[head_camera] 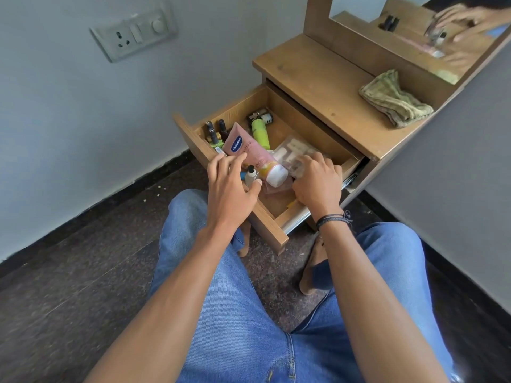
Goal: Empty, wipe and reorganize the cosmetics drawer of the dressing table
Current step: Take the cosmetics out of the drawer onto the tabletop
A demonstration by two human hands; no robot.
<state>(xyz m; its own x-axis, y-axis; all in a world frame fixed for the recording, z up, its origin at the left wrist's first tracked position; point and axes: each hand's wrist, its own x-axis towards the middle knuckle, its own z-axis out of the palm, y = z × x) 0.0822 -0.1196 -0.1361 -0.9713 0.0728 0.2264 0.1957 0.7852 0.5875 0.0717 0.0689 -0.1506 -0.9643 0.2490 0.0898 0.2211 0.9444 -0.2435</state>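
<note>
Far left, on the smooth grey wall: a pale rectangular plastic switch plate (132,34) with a socket, a rocker and a round dial. Below it, dark speckled stone floor (69,272).

Standing open over that floor, the wood-grain drawer (271,230) of the dressing table, not yet emptied. In its left corner, small dark-capped glass bottles (213,132) packed close together. Next to them, a soft pink squeeze tube (243,147) with a blue label and a white screw cap, lying slantwise across the middle. Behind the tube, a lime-green cylindrical bottle (260,134) lying flat, with short silver-and-black cylinders (260,116) at its far end.

Left hand (229,189) over the drawer's front edge, fingers spread wide and relaxed, fingertips resting on the pink tube, thumb just beside a small white bottle with a black cap (251,175); nothing gripped.

Right of the tube, a crinkled clear plastic pouch (293,150) holding pale blocky pieces. Right hand (318,183) on the pouch's near end, fingers curled down and gripping the plastic; dark braided cords (331,218) round the wrist.

Farther right, on the matte wooden table top (312,78), a folded, ribbed olive-cream cloth (392,99). Above, a wood-framed mirror (414,29) with a blurred reflection of a hand. At the bottom, blue denim (249,327) over both knees.
</note>
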